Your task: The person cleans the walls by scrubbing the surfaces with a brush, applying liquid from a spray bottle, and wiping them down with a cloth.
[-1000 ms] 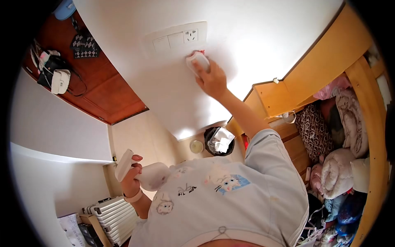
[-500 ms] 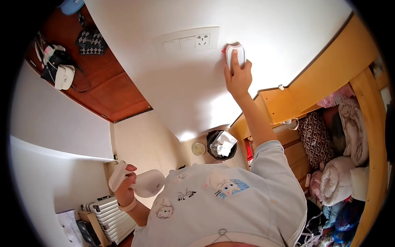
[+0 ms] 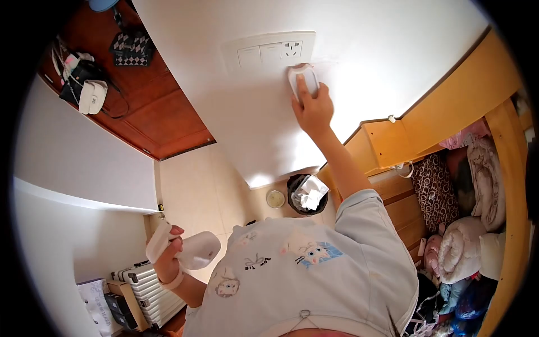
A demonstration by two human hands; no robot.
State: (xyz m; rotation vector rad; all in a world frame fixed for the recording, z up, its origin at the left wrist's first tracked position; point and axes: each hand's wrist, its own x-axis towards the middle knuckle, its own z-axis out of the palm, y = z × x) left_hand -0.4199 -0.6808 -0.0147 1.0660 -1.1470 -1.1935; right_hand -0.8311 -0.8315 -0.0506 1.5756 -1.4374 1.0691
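White block (image 3: 310, 77) under outstretched right hand (image 3: 315, 110)

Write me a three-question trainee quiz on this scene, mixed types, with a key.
1. Multiple choice: what does the left grip hold?
A) suitcase
B) white spray bottle
C) pillow

2. True or false: the white tool under the right grip is lower on the wall than the wall socket.

3. Short answer: what colour is the door where the bags hang?

Key: 1. B; 2. true; 3. reddish-brown.
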